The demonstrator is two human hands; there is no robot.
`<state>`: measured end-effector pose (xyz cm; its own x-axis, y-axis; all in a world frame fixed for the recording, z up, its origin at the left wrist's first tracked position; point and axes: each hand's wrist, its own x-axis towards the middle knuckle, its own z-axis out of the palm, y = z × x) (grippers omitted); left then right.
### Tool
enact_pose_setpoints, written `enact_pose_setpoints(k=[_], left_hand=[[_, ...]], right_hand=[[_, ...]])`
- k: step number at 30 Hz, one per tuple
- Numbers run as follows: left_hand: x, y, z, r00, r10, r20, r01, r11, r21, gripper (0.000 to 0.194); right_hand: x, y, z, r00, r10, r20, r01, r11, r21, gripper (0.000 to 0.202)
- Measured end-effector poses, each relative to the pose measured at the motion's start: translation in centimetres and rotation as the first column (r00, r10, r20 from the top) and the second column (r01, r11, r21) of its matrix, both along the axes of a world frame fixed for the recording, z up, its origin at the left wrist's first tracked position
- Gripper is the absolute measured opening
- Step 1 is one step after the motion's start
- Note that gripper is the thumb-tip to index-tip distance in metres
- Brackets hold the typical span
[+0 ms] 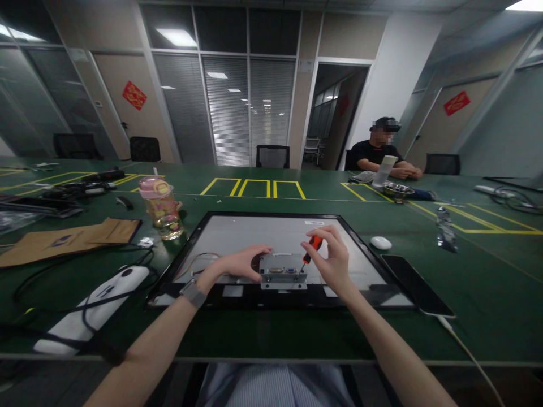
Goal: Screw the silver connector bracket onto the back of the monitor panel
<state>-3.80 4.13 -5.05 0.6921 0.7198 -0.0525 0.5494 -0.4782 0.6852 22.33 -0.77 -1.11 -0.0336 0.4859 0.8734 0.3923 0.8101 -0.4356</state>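
A flat display panel (250, 232) with a black frame lies face down on the green table. On its near middle part stands a metal bracket (283, 263) with a blue video port and another connector. My left hand (244, 263) holds the bracket's left end between thumb and fingers. My right hand (333, 257) grips an orange and black screwdriver (314, 244), tilted, its tip down at the bracket's right end. Thin wires (199, 257) lie on the panel to the left of my left hand.
Left are a pink-lidded bottle (163, 209), brown paper bag (59, 243) and white power strip (97, 308) with black cables. A phone (418, 285) with a cable and a white case (380, 243) lie right. A person (377, 150) sits across the table.
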Motion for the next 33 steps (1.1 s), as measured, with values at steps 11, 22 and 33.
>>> enact_pose_setpoints(k=[11,22,33], left_hand=[[0.2,-0.3,0.4,1.0,0.007,-0.011,-0.007,1.0,0.014,0.078],[0.0,-0.2,0.3,1.0,0.006,-0.007,-0.006,1.0,-0.001,0.079],[0.0,0.0,0.1,1.0,0.002,0.005,-0.002,1.0,-0.012,0.078]], right_hand=[[0.0,-0.1,-0.2,0.996,0.083,0.017,-0.082,0.996,-0.042,0.028],[0.0,-0.1,0.0,0.981,0.103,-0.162,-0.128,0.98,-0.153,0.011],[0.3,0.9,-0.8,0.896,0.329,-0.297,-0.4,0.889,-0.221,0.018]])
